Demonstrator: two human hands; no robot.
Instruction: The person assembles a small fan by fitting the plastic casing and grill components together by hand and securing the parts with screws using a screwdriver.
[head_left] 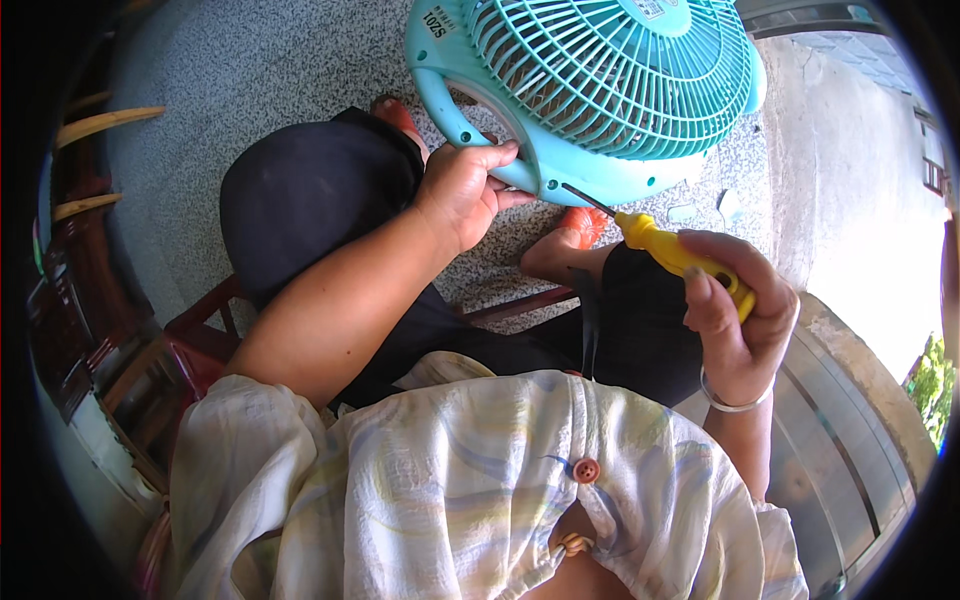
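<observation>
Right hand (pixel 735 310) fingers wrapped round yellow-handled screwdriver (pixel 680 255) — shaft slants up-left, tip at rim of turquoise plastic fan (pixel 600 90). Left hand (pixel 465 190) fingers clamp the fan's handle — just left of tip.

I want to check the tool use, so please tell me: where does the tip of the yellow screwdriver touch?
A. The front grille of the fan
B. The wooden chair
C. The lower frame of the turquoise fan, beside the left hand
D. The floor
C: the right hand holds the screwdriver with its tip at the fan frame, beside the left hand gripping that frame.
</observation>
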